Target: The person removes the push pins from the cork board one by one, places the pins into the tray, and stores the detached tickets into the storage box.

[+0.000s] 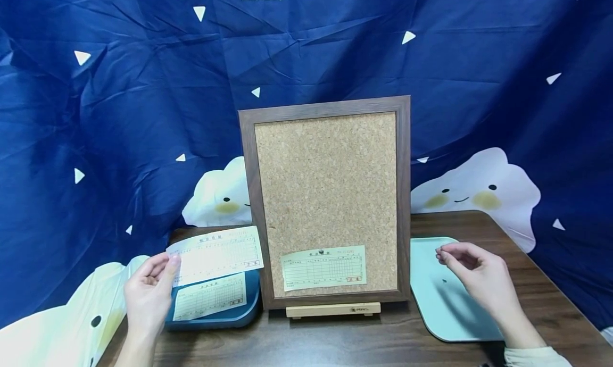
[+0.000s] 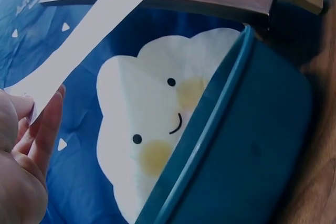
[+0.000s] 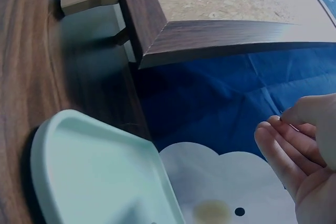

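Observation:
My left hand (image 1: 149, 295) pinches a printed receipt slip (image 1: 215, 254) by its left end, above a blue bin (image 1: 251, 308). In the left wrist view the slip is seen nearly edge-on. A second receipt slip (image 1: 209, 299) lies in the bin. Over the light green tray (image 1: 460, 324), my right hand (image 1: 479, 274) holds a tiny dark thumbtack (image 1: 438, 253) between thumb and fingertips; its shape is barely visible. Another small dark tack (image 1: 444, 281) lies on that tray. A third receipt slip (image 1: 325, 268) hangs low on the framed corkboard (image 1: 328, 186), with a dark tack (image 1: 322, 252) at its top.
The corkboard leans upright on a small wooden stand (image 1: 332, 309) in the middle of the dark wooden table (image 1: 311, 345). Behind it hangs a blue cloth (image 1: 119, 117) with white clouds and triangles. Bin and tray flank the board.

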Tool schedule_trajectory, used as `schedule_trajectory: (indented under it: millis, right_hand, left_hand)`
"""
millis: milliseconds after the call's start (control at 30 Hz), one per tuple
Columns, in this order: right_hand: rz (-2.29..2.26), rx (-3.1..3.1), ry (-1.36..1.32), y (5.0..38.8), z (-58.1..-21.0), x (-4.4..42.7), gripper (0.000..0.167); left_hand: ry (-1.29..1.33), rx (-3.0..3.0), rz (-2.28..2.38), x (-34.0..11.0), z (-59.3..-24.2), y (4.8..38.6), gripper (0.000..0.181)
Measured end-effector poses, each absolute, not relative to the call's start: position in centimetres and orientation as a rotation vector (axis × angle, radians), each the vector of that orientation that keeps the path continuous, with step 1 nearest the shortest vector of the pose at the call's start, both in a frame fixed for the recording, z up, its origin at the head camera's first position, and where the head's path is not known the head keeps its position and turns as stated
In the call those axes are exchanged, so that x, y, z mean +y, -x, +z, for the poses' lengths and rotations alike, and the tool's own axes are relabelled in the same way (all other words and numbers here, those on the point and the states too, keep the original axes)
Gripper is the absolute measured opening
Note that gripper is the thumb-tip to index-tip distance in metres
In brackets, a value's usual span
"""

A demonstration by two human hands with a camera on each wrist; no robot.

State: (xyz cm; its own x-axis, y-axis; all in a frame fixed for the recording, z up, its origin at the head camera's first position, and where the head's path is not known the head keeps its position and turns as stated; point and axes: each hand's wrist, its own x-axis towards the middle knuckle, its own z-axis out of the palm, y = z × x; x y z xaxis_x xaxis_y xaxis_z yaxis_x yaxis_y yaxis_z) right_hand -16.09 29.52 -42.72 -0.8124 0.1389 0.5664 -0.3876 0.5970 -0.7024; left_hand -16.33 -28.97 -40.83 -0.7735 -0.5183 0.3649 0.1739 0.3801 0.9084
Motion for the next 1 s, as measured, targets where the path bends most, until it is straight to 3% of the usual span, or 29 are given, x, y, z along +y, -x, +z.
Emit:
schedule_trajectory:
  millis: [1000]
  right_hand:
    - [1.157, -2.317, -0.086, 15.6, -45.0, 31.0, 0.011]
  left_hand:
    - [-0.418, -2.115, -1.381, -31.2, -42.7, 15.3, 0.026]
